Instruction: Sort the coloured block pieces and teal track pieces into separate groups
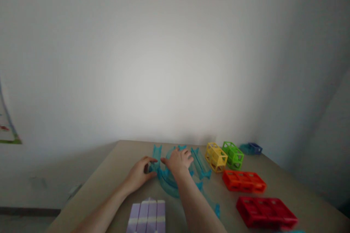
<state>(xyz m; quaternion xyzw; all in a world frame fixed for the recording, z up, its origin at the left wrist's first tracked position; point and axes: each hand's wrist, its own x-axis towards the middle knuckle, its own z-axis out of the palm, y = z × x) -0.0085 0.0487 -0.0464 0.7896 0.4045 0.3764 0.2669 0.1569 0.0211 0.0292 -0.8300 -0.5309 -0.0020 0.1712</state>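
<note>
My left hand (140, 174) is at a translucent blue track piece (156, 153), thumb and fingers closed on the sides of its near end. To its right, my right hand (179, 160) hovers over or touches the other blue pieces, its fingers spread; contact is hard to make out. A curved blue track (167, 186) lies below and between the hands, partly hidden by my right forearm. Just right of my right hand rests a straight blue track (200, 164).
Purple blocks (147, 216) stand in front. To the right are yellow (216, 157) and green (233, 154) open frames, an orange frame block (244, 181), a red one (266, 213), and a dark blue piece (255, 148). A wall (175, 80) backs the table (109, 167).
</note>
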